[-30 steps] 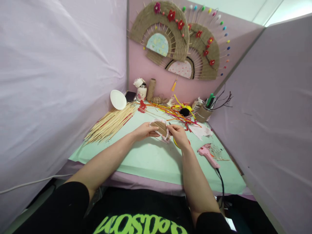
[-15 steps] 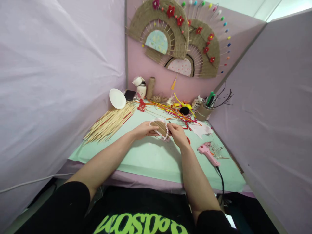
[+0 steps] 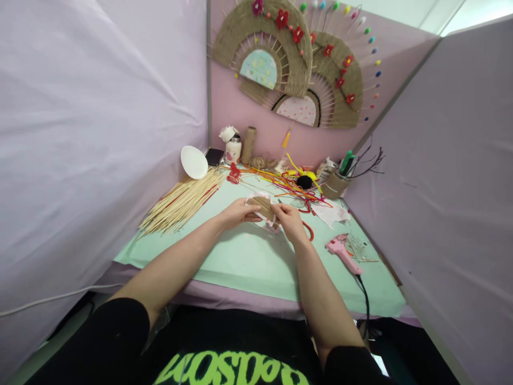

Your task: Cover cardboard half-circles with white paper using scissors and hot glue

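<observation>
My left hand (image 3: 239,214) grips the left side of a small brown cardboard piece (image 3: 262,206), thumb on top, above the middle of the table. White cloth or paper with pinkish marks wraps round the cardboard's edge. At the right edge my right hand (image 3: 287,219) has its fingers pinched on that white edging (image 3: 273,220). Some of the edging hangs loose below the cardboard. Under my right wrist a red curved strip (image 3: 308,230) lies on the table.
A pink glue gun (image 3: 343,253) with a black cord lies at right. Bamboo sticks (image 3: 180,200) spread at left beside a white bowl (image 3: 194,162). Coloured pipe cleaners (image 3: 280,182), a white scrap (image 3: 331,213) and a pen holder (image 3: 335,185) lie behind. Fan decorations (image 3: 296,69) hang on the wall.
My right fingers have shifted slightly left along the cardboard's right edge. More of the white edging now hangs down below it, and the red strip shows more. My left hand keeps its hold.
</observation>
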A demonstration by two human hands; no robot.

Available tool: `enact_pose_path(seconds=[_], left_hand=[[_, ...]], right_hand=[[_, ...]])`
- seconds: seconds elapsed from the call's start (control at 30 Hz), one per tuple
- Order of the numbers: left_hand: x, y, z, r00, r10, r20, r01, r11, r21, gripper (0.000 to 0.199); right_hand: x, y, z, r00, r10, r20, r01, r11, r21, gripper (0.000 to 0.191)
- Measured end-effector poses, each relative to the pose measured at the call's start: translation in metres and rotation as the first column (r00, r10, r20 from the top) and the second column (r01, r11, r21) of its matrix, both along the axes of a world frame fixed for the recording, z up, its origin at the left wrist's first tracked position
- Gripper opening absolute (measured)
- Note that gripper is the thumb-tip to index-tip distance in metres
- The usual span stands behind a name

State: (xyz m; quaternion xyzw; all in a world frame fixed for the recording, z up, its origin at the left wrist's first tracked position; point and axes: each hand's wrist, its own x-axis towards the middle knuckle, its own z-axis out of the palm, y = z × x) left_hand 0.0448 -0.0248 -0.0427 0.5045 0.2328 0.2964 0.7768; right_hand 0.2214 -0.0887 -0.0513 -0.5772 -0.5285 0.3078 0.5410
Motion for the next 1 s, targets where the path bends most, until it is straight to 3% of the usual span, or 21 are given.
enact_pose_path(seconds=[0.17,0.37,0.63,0.73,0.87,1.0], left_hand=[[0.0005,0.0009,-0.0028,1.000,0.002,0.000,-0.002,1.000,0.004,0.035],[0.0005,0.0019,-0.0011,0.998,0.016,0.054,-0.016,1.000,-0.005,0.037],[0.0014,0.0000,-0.0025,0.997,0.009,0.074,-0.008,1.000,-0.007,0.037],[0.0019,0.0006,-0.0015,0.996,0.031,0.084,-0.028,0.999,-0.035,0.033],[0.0031,0.0020,-0.0020,0.989,0.088,0.117,-0.079,0.994,-0.075,0.031],[0.0043,0.0018,-0.0047,0.987,0.070,0.142,-0.060,0.996,-0.070,0.032]], right_hand=[[-0.0037,-0.0002,0.0001,0.989,-0.103,0.103,0.095,0.992,0.084,0.041],[0.0009,0.0004,-0.0009,0.994,0.001,-0.105,-0.002,1.000,-0.014,0.053],[-0.0048,-0.0008,0.0016,0.975,-0.171,0.141,0.147,0.975,0.168,0.040],[-0.0071,-0.0015,0.0019,0.982,-0.174,0.077,0.164,0.979,0.125,0.047],[-0.0070,-0.0008,0.0008,0.993,-0.087,-0.075,0.088,0.996,0.016,0.052],[-0.0077,-0.0014,0.0022,0.988,-0.147,0.052,0.142,0.985,0.098,0.046]])
